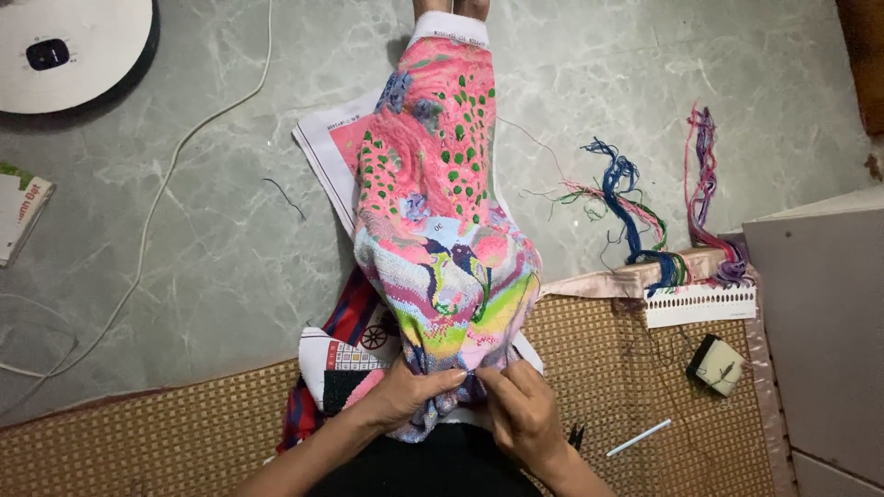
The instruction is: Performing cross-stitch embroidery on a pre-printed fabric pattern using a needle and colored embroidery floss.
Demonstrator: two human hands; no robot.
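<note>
A large cross-stitch cloth, mostly pink with green spots and colourful birds, lies draped over my outstretched leg. My left hand grips the cloth's near edge, thumb on top. My right hand pinches the same edge just beside it, fingertips almost touching the left thumb. Whether a needle is between the fingers I cannot tell. A printed pattern sheet lies under the cloth on the floor.
Bundles of coloured thread hang from a white card organiser at the right. A small pincushion box, a white pen and small scissors lie on the woven mat. A white round device and cable sit at left.
</note>
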